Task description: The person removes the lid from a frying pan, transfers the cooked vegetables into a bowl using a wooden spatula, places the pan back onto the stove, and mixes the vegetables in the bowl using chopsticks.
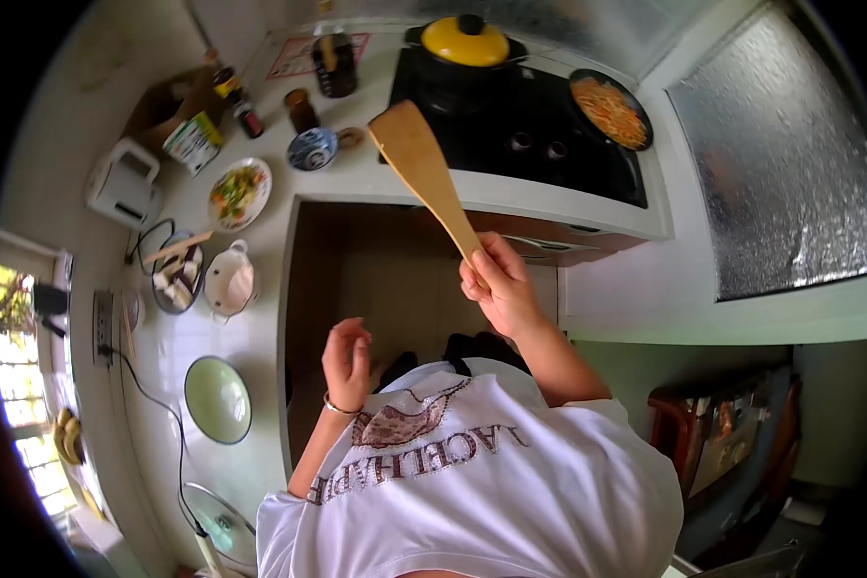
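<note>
A flat wooden spatula (419,164) is gripped by its handle in my right hand (499,286), fingers wrapped round it. Its broad blade points up and away, crossing the counter edge in front of the stove. My left hand (347,358), with a bracelet at the wrist, hangs in the air before my body, fingers loosely bent and nothing visible in them. On the black stove (511,130), a pot with a yellow lid (465,42) stands at the back. A dark pan (611,109) with shredded orange and pale food sits at the stove's right end.
On the left counter are a plate of chopped vegetables (240,196), a bowl of cut pieces with chopsticks (178,275), a white two-handled pot (230,280) and a green bowl (218,400). A blue patterned bowl (313,149) and jars stand near the corner. A cable runs along the left.
</note>
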The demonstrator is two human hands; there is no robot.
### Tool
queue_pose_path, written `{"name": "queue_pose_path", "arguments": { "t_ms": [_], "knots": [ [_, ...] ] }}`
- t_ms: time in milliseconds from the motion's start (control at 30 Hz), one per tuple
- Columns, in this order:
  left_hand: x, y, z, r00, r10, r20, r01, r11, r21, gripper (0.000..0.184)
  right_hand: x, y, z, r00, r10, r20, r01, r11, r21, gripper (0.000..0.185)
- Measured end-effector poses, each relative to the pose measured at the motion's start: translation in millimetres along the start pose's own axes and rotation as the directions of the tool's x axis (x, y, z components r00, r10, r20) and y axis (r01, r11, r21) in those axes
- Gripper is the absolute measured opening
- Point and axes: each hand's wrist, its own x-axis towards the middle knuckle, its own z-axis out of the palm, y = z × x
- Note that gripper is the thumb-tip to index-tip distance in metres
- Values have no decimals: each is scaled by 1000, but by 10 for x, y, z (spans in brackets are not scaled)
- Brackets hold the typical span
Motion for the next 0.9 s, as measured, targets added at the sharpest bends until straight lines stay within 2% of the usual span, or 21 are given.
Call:
{"name": "queue_pose_path", "arguments": {
  "t_ms": [67,133,167,200,267,333,367,400,467,500,533,600,633,700,733,800,900],
  "knots": [
    [289,162,648,943,124,310,-201,952,231,27,-246,-429,-439,962,-227,-149,183,948,-262,14],
    [482,15,1476,891,82,447,-162,977,142,32,-513,-898,-929,889,-369,-271,298,916,-270,13],
    [569,-25,1865,850,-33,525,-8,997,76,36,-629,-1109,-1201,825,-437,-359,318,883,-346,13],
    [685,-17,2278,842,-30,538,-15,997,79,36,-757,-1340,-1488,746,-500,-440,321,849,-420,13],
    [957,-17,3109,765,-28,644,-21,997,68,41,-1012,-1788,-2060,645,-546,-535,276,819,-503,13],
    [1285,-43,3903,754,-153,639,263,961,-80,48,-1247,-2186,-2545,529,-539,-656,184,827,-531,13],
    [1484,-64,4287,733,-324,597,492,859,-138,48,-1348,-2362,-2756,527,-529,-665,183,835,-519,13],
    [1707,-73,4624,671,-484,562,681,703,-207,47,-1439,-2534,-2934,494,-530,-689,155,833,-530,13],
    [2092,-95,5112,686,-451,571,623,770,-140,42,-1554,-2718,-3213,456,-521,-722,118,839,-532,13],
    [2247,20,5316,606,-548,576,701,711,-60,31,-1597,-2798,-3341,453,-514,-728,120,845,-521,13],
    [2378,65,5444,504,-562,656,804,583,-118,31,-1633,-2845,-3453,452,-508,-733,126,850,-512,13],
    [2538,227,5625,342,-603,721,927,344,-152,30,-1694,-2859,-3640,471,-480,-740,139,869,-475,13],
    [2602,199,5683,344,-612,712,926,347,-149,30,-1709,-2842,-3698,479,-461,-747,158,883,-443,13],
    [2710,94,5769,318,-510,799,936,305,-178,23,-1730,-2845,-3740,452,-454,-768,181,890,-419,12],
    [2739,-2,5785,309,-521,796,937,310,-161,23,-1753,-2832,-3714,418,-453,-788,198,892,-407,12],
    [2817,-161,5812,203,-362,910,973,-30,-229,15,-1783,-2819,-3648,383,-426,-820,188,905,-382,12],
    [2841,-219,5842,155,-191,969,964,-185,-191,8,-1776,-2765,-3564,340,-399,-852,185,916,-355,12]
  ]
}}
